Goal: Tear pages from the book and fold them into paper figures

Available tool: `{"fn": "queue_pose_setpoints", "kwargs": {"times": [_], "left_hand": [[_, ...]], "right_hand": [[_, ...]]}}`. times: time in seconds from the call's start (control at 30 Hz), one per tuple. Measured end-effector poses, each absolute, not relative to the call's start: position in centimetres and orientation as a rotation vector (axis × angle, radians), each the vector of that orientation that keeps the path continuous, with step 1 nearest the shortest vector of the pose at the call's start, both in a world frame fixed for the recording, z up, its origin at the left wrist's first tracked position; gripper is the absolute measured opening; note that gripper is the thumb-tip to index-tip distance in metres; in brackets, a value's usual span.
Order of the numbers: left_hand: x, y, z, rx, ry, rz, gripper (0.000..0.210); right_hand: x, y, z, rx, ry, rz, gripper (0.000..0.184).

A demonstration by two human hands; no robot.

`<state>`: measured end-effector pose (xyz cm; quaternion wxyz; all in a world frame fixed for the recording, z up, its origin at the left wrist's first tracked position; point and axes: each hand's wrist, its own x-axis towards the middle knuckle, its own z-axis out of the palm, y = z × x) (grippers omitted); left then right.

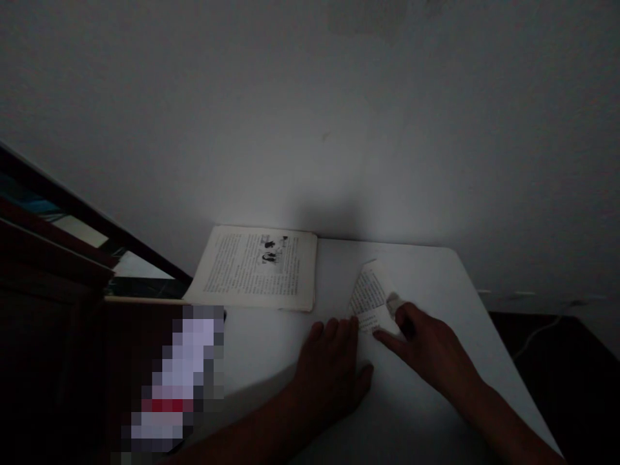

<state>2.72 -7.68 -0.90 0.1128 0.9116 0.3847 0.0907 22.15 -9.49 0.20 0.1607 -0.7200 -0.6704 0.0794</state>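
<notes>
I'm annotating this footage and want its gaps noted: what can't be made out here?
All in the head view:
- Wording on the folded paper and printed pages: too small and dim.
- The bright object, lower left: blurred by pixelation.
- What lies under the left hand: hidden by it.
- The table's near edge: cut off by the frame's bottom.

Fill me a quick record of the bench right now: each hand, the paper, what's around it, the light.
left hand: palm down on the table, fingertips by the paper's lower left edge
right hand: thumb and fingers at the paper's right side; grip unclear
printed paper: appears folded, tapering toward the wall
printed pages: far left, picture on top
pixelated item: near left, unidentifiable
light: dim
</notes>
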Motion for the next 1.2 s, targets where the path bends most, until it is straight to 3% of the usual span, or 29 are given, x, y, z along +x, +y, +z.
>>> {"fn": "queue_pose_setpoints", "kwargs": {"times": [0.5,0.7,0.87,1.0,1.2], "left_hand": [[2.7,-7.7,-0.7,2.701,1.129,0.276,0.059],[2.6,-7.5,-0.7,2.683,1.129,0.286,0.058],[2.4,-7.2,-0.9,2.679,1.116,0.283,0.06],[2.2,-7.0,-0.8,2.669,1.101,0.296,0.061],[2.2,-6.6,-0.5,2.656,1.059,0.317,0.067]], "right_hand": [[26.0,-12.4,0.3,-2.136,-1.908,0.394,0.03],[27.1,-12.1,1.5,-1.998,-1.974,0.533,0.019],[24.6,-10.1,2.7,-1.759,-2.036,0.427,0.011],[22.1,-8.7,2.0,-1.551,-2.288,0.312,0.017],[21.8,-7.1,1.2,-1.574,-2.307,0.172,0.025]]}}
